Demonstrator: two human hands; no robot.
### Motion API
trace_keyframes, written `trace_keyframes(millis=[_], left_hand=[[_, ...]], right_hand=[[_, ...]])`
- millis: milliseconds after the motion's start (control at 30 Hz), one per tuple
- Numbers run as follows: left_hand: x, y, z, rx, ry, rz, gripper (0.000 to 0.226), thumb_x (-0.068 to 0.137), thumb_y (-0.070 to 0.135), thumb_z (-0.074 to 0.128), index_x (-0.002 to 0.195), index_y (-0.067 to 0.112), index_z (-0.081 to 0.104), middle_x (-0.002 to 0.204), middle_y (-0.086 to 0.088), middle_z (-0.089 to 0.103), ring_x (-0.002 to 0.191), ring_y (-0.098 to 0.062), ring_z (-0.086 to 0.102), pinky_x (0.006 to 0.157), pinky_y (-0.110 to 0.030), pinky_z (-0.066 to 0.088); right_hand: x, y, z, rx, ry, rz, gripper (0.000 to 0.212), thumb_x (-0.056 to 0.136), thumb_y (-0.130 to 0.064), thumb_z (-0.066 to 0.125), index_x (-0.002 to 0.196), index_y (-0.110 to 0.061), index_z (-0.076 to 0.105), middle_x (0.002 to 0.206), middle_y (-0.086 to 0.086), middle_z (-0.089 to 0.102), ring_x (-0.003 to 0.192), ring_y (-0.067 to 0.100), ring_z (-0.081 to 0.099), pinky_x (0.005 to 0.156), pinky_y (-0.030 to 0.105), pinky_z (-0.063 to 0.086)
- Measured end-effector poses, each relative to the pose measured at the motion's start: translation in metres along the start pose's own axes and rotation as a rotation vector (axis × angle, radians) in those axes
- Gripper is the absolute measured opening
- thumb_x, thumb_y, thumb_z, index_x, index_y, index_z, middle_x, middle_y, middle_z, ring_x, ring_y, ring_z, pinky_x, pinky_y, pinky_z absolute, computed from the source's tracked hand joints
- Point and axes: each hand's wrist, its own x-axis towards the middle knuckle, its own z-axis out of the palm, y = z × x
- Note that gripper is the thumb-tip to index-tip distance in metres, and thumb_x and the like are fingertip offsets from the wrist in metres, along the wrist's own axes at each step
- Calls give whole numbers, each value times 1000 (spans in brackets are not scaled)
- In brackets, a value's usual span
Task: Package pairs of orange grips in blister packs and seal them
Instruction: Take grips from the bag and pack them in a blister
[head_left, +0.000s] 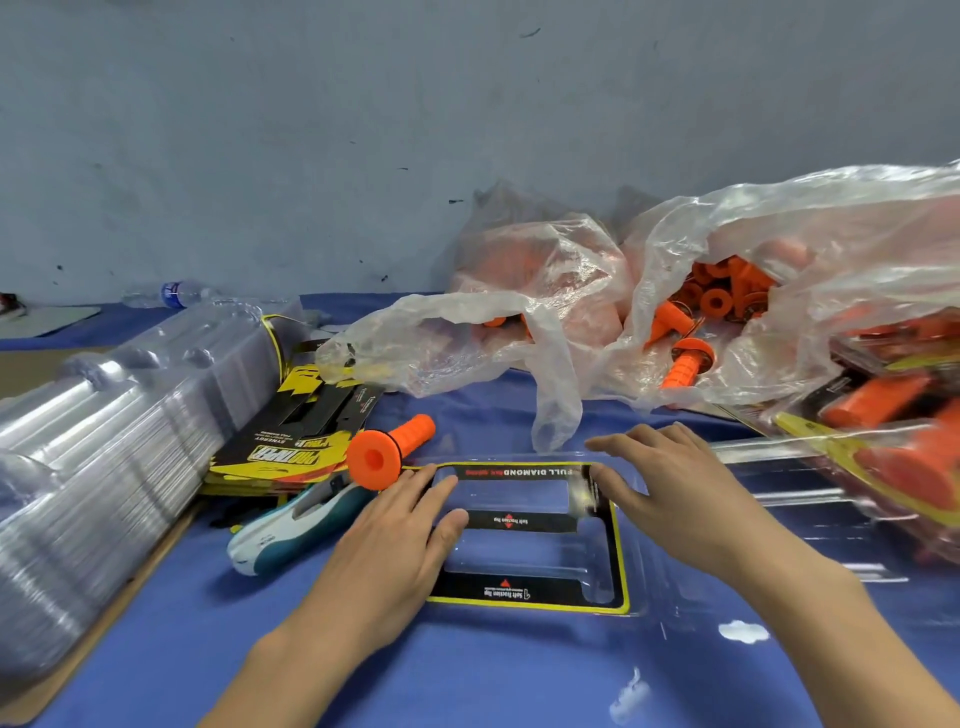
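seating the card is the step in hand, i judge. one ribbed orange rubber grip (389, 449) lies loose just beyond my left hand (395, 540), whose straight fingers press the left edge of the black, yellow-bordered card insert (524, 593) in its clear plastic blister shell (654, 571). my right hand (670, 483), flat and spread, presses the right end. next i'd pick up that grip.

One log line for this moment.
left hand: flat on blister pack | right hand: touches pack's far corner | orange grip: loose beside pack | pack: empty
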Motion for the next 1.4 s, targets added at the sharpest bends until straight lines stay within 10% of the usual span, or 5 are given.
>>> trace_keyframes(millis=[500,667,1033,1400], left_hand=[[-3,18,-3,-216,143,-21,56,96,60,22,142,37,44,154,20,30,142,2,23,110,-23,27],[4,8,-20,74,549,43,25,100,35,48,114,20,65,112,0,56,97,-23,53,83,-40,46],[21,-10,-17,241,439,-181,45,87,37,67,127,17,59,119,-13,53,103,-33,56,82,-47,49],[-29,52,-1,-23,299,470,29,97,43,51,119,29,63,126,5,56,119,-16,53,100,-32,41]], right_hand=[[2,5,7,-66,10,16,42,101,-37,41,143,-37,40,134,-12,49,121,14,42,112,30,19],[3,5,8,-65,45,10,41,100,-35,43,141,-37,44,131,-11,51,119,16,42,107,28,20],[0,6,9,-38,79,-41,29,99,-37,44,123,-48,58,116,-16,52,106,13,40,96,22,21],[-5,17,5,-31,55,-39,27,98,-39,47,120,-45,60,117,-14,52,109,15,42,98,25,23]])
